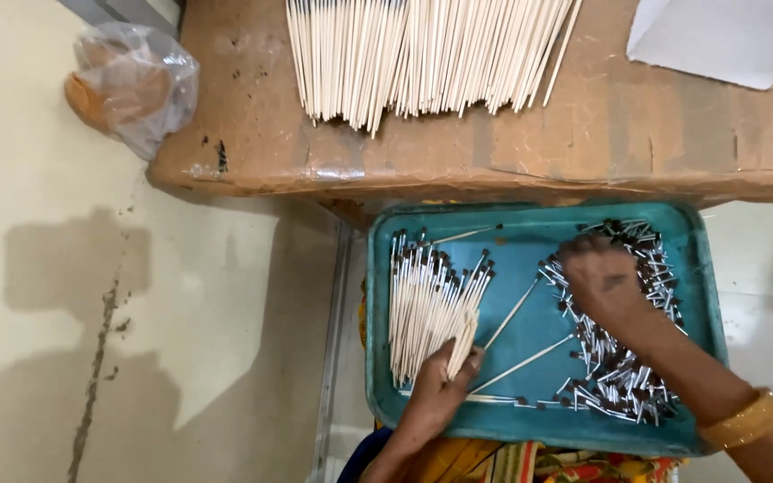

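Observation:
A teal plastic tray (530, 234) rests on my lap. On its left side lies a bundle of thin white sticks with dark tips (427, 300). My left hand (440, 389) grips the lower ends of a few of these sticks. A heap of small dark-headed metal pins (624, 376) fills the tray's right side. My right hand (603, 282) rests fingers-down on the top of that heap; whether it holds a pin is hidden. A gold bangle (749, 419) sits on my right wrist. Two loose sticks (516, 309) lie in the tray's middle.
A brown cardboard box (458, 148) stands just beyond the tray, with a row of plain white sticks (422, 54) on top and a white sheet (726, 36) at its right corner. A clear plastic bag (131, 85) lies on the pale floor (55, 295) at the left.

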